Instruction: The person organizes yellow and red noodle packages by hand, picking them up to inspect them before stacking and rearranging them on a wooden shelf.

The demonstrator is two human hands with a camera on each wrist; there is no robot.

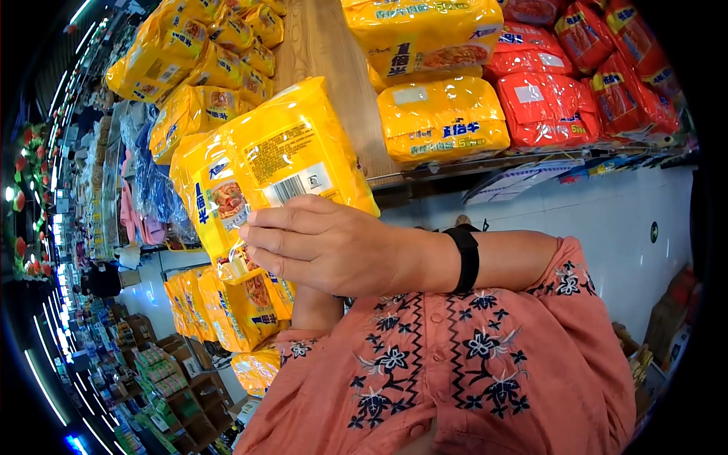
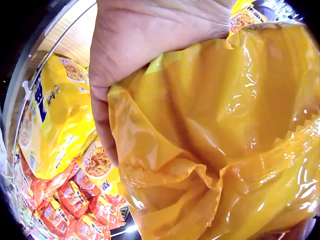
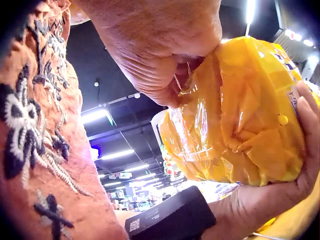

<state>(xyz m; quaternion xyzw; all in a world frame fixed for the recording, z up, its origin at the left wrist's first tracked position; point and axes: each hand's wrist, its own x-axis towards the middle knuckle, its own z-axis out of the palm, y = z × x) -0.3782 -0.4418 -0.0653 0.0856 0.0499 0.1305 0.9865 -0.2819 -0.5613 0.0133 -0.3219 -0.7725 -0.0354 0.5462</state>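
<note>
A yellow multipack of instant noodles (image 1: 284, 163), its barcode and printed panel facing up, is held in front of the chest, tilted. My right hand (image 1: 334, 246) grips its near end, fingers across the front by the barcode. In the right wrist view that hand (image 3: 160, 45) pinches the crinkled wrapper end. From underneath, my left hand (image 3: 260, 205) holds the pack, its fingers (image 3: 310, 120) bent round the far side. The head view hides this hand behind the pack. The left wrist view shows the left hand (image 2: 150, 37) against the folded wrapper (image 2: 210, 125).
On the wooden display table (image 1: 311, 45), more yellow noodle packs (image 1: 444, 117) sit beside red packs (image 1: 546, 110). Another yellow pile (image 1: 193, 114) lies at the far left of the table. Below it, further yellow packs (image 1: 235, 307) are stacked. Store shelves (image 1: 167, 379) stand at the lower left.
</note>
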